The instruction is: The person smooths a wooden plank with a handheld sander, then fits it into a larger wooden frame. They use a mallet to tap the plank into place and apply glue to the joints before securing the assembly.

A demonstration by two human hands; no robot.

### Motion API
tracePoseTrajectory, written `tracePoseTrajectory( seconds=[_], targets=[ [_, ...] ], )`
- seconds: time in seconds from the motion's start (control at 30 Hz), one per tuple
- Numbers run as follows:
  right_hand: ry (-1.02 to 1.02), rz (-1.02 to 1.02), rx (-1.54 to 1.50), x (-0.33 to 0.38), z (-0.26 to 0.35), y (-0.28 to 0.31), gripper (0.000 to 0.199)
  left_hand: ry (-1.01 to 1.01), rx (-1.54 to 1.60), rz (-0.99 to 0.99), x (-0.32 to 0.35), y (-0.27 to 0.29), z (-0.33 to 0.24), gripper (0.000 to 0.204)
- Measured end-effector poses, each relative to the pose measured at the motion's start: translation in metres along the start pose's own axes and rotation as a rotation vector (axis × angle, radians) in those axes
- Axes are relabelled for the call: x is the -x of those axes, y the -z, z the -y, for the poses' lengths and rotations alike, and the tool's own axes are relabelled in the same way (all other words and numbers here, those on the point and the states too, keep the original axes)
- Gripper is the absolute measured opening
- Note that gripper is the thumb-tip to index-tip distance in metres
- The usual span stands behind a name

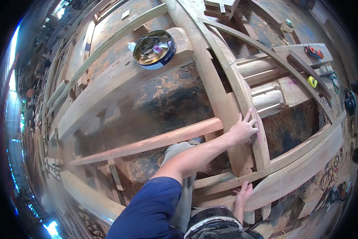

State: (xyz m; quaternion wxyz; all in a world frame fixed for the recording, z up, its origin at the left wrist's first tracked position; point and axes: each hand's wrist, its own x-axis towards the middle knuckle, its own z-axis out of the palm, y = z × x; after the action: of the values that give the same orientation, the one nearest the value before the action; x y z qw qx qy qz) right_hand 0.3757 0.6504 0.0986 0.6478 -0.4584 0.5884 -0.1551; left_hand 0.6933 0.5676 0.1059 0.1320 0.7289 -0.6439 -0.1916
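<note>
My left hand [244, 129] reaches across and lies with spread fingers on a long thin wooden strip [260, 147]. That strip runs along a broad pale timber beam [228, 115] with a dark slot cut through it. Lower down, my right hand [243, 196] is at the edge of a curved wooden beam [290, 185], fingers apart and pointing up, with a narrow wooden batten [282, 159] just above. Part of the right hand's contact with the wood is hidden. Left of the beam lies a reddish planed timber [155, 141], its end close to the beam's side.
A round tin [154, 49] holding small items sits on a thick curved timber [127, 83]. A curved strip [274, 51] arches at the right. Near it lie a yellow tape measure [312, 82] and an orange-and-black tool [313, 52]. Power tools with cords [334, 193] rest at the far right.
</note>
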Motion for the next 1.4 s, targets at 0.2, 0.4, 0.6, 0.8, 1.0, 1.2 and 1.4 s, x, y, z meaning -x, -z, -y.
tracePoseTrajectory(
  seconds=[0.2, 0.4, 0.6, 0.8, 1.0, 1.2, 1.4],
  targets=[
    [-0.013, -0.019, -0.028, 0.001, 0.001, -0.001, 0.028, 0.007, 0.051, 0.002, 0.0, 0.003, -0.001, 0.068],
    [-0.019, -0.025, -0.002, 0.001, -0.001, -0.001, 0.027, 0.012, 0.035, 0.009, -0.002, 0.0, 0.0, 0.065],
    [0.015, -0.006, -0.027, 0.0, -0.004, 0.0, 0.027, -0.002, 0.019, -0.014, -0.002, -0.001, 0.001, 0.065],
    [-0.005, -0.015, -0.027, 0.001, 0.0, -0.001, 0.028, 0.009, 0.036, 0.009, -0.002, 0.002, 0.0, 0.065],
    [0.017, -0.016, -0.028, 0.004, 0.006, -0.003, 0.029, 0.02, 0.046, 0.043, -0.002, 0.007, -0.002, 0.068],
    [0.003, 0.011, -0.084, 0.004, 0.005, -0.002, 0.028, 0.021, 0.014, 0.004, -0.002, 0.003, -0.003, 0.072],
    [-0.011, -0.017, -0.086, 0.001, -0.002, -0.001, 0.027, 0.012, 0.022, -0.02, -0.002, 0.001, -0.001, 0.069]
  ],
)
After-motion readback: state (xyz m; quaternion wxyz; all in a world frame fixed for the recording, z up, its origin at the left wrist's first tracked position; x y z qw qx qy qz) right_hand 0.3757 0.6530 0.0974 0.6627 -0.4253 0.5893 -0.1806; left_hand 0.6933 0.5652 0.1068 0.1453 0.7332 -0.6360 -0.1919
